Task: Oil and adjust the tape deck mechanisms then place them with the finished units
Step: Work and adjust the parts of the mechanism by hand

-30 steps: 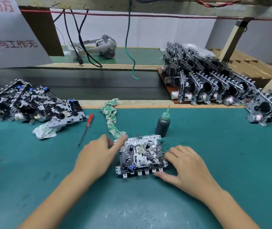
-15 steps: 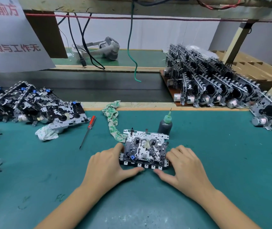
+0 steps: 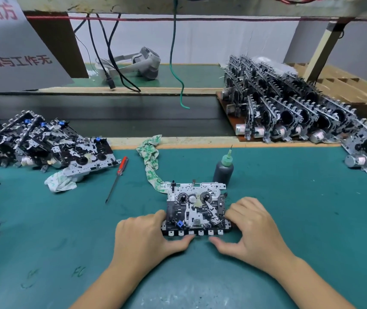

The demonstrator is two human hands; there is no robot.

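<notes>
Both hands have shifted since a second ago: the left hand [image 3: 143, 238] has dropped from the deck's upper-left corner to its near-left side, and the tape deck mechanism [image 3: 195, 209] now sits squarer to the person. It lies flat on the green mat [image 3: 300, 219], dead centre, face up, its row of tabs along the near edge.

Left thumb tucks under that near edge, fingers wrapping the left side. The right hand [image 3: 252, 228] mirrors it: fingers curled over the right side, thumb pointing in along the front. So both hands are closed round the deck, one at each end, nothing else in either.

Just behind it stands the oil bottle [image 3: 223, 171], needle nozzle up, and the patterned rag [image 3: 152, 162] trails in from the far left corner of the deck. The red-handled screwdriver [image 3: 118, 176] lies loose well to the left, beside the heap of waiting decks [image 3: 44, 146]. Finished units [image 3: 289, 108] stand in rows at the back right.

Looks like a lift or a turn is coming. Best advice: keep the grip on the metal frame edges, stay off the reels and springs in the middle, lift level, and mind that bottle standing close behind, as a nudge would tip it.
</notes>
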